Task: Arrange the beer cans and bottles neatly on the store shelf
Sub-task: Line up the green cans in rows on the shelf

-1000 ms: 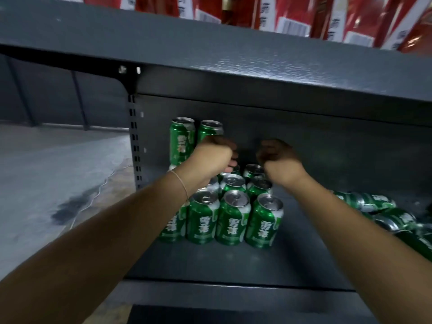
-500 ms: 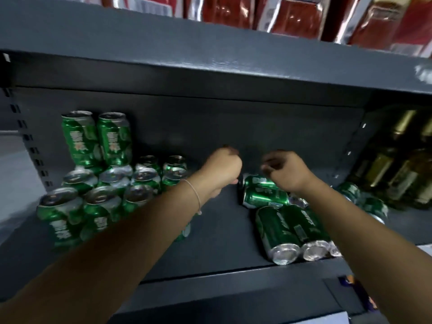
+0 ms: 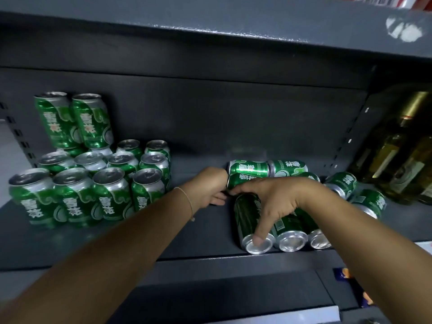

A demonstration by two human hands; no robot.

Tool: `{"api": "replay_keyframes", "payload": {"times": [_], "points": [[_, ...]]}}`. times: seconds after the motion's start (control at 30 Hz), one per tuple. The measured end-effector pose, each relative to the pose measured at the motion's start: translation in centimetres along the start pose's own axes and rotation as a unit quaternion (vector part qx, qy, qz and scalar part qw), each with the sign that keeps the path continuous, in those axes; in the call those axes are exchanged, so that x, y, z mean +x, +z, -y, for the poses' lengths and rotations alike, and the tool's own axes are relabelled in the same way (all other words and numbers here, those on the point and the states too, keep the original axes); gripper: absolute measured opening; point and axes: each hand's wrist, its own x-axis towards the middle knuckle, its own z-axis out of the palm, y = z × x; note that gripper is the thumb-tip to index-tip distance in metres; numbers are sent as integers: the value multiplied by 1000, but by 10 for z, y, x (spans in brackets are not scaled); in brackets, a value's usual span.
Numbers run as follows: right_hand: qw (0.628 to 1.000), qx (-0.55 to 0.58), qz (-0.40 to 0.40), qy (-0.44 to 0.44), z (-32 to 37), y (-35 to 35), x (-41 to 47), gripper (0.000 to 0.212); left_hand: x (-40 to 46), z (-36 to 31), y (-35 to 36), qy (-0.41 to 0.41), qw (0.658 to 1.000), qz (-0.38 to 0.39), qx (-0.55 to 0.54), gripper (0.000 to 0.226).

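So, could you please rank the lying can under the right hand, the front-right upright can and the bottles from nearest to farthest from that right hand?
1. Lying can: under the right hand, thumb on its end.
2. Front-right upright can: to the left, in the standing group.
3. Bottles: far right, behind the divider.

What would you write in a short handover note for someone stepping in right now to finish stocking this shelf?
Right hand: gripping the nearest lying can, thumb on its end.
Left hand: at the end of a lying can behind it; grip hidden.
Done: upright cans grouped at the shelf's left, two stacked on top.
Left: stand up the toppled cans mid-shelf and those further right; bottles stand far right.
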Motion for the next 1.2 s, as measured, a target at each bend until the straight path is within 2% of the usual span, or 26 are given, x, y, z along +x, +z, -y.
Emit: {"api": "replay_keyframes", "payload": {"times": [0.1, 0.2, 0.3, 0.4, 0.5, 0.6, 0.77, 0.83, 0.9, 1.0, 1.03, 1.1, 1.2], "points": [[999, -48, -18, -7, 4, 9, 5, 125, -2, 4, 0, -14, 1000, -9, -13, 14], [998, -15, -50, -19, 4, 13, 7, 126, -4, 8, -3, -30, 999, -5, -16, 21], [995, 15, -94, -29, 2, 14, 9, 115, -8, 12, -7, -58, 998, 28, 2, 36], [986, 49, -154, -49, 2, 8, 9, 120, -15, 15, -12, -74, 994, 77, -9, 28], [975, 48, -208, -66, 6, -3, 4, 131, -22, 10, -19, -58, 988, 122, -78, 25], [965, 68, -240, -85, 10, -12, 3, 132, -29, 2, -27, -36, 985, 150, -80, 29], [944, 59, -292, -143, 19, -15, 6, 132, -38, -5, -29, 26, 991, 91, -90, 25], [929, 117, -308, -166, 20, -20, 5, 130, -39, -7, -36, 39, 989, 77, -119, 25], [890, 264, -316, -199, 22, -28, 4, 117, -41, -10, -45, 62, 986, 60, -144, 27], [790, 492, -319, -181, 31, -36, 8, 69, -46, -14, -60, 107, 978, 47, -173, 22], [776, 530, -299, -168, 37, -37, 10, 60, -47, -16, -66, 122, 976, 44, -175, 22], [792, 532, -257, -156, 48, -38, 16, 56, -51, -19, -78, 155, 974, 39, -160, 26], [812, 506, -247, -151, 66, -43, 24, 67, -55, -22, -97, 203, 974, 18, -96, 34]]}}
